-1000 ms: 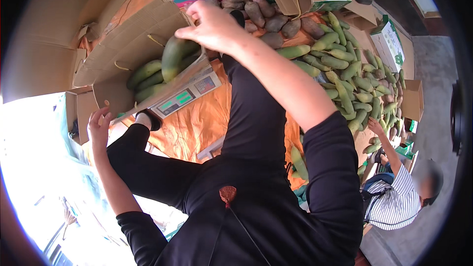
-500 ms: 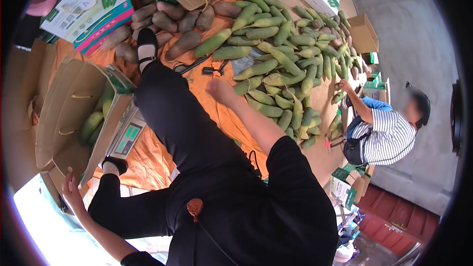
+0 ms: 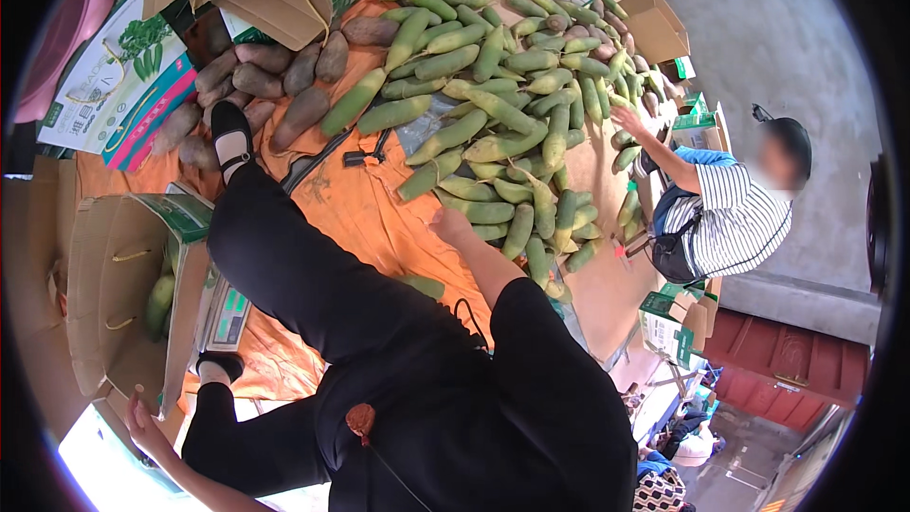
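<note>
My right hand (image 3: 451, 226) reaches over the orange cloth, beside the near edge of a heap of long green radishes (image 3: 517, 137). Its fingers are foreshortened, and I cannot tell whether they touch one. Low on the left, my left hand (image 3: 142, 425) is at the near edge of an open cardboard box (image 3: 100, 299), fingers extended and holding nothing that I can see. Some green radishes (image 3: 161, 305) lie inside that box. It stands on a scale (image 3: 230, 316) with a lit green display, partly hidden by the box wall.
Dull reddish radishes (image 3: 301, 118) lie beyond my foot, near a printed carton (image 3: 118, 76) and a pink basin (image 3: 81, 33). A black strap (image 3: 365, 157) crosses the orange cloth (image 3: 351, 199). At right, a person in a striped shirt (image 3: 739, 218) reaches to the heap. More cartons (image 3: 678, 322) stand nearby.
My right hand has moved from beside the black strap toward the near edge of the green radish heap. The whole view has shifted. My left hand stays by the box.
</note>
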Tool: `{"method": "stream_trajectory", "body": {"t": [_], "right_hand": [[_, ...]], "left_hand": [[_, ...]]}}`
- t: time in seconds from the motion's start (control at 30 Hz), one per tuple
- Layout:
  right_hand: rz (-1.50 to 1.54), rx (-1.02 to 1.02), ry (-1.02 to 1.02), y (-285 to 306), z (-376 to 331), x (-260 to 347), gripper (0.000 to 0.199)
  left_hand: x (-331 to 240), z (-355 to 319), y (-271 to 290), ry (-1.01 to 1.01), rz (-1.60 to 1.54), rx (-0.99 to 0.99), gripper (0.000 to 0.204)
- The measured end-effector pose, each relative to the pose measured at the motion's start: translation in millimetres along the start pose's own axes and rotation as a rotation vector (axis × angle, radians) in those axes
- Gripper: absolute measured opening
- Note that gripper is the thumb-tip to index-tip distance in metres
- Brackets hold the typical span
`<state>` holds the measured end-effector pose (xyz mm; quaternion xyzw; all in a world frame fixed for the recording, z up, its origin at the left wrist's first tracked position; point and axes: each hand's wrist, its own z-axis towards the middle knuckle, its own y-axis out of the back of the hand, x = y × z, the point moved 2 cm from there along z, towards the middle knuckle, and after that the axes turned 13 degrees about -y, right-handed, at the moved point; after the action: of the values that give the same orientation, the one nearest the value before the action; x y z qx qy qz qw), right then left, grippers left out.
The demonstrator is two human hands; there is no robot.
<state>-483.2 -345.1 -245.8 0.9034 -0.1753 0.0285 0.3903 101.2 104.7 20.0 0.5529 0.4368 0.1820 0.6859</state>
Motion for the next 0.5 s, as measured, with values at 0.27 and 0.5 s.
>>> {"method": "stream_trajectory", "body": {"t": [0.27, 0.5], "right_hand": [[0.112, -0.348, -0.219, 65, -4, -16, 0.027], [0.072, -0.425, -0.35, 142, 0, -37, 0.062]], "left_hand": [[-6, -1, 0, -0.025, 0.028, -0.028, 0.027], [4, 4, 0, -0.025, 0.094, -0.08, 0.027]]}}
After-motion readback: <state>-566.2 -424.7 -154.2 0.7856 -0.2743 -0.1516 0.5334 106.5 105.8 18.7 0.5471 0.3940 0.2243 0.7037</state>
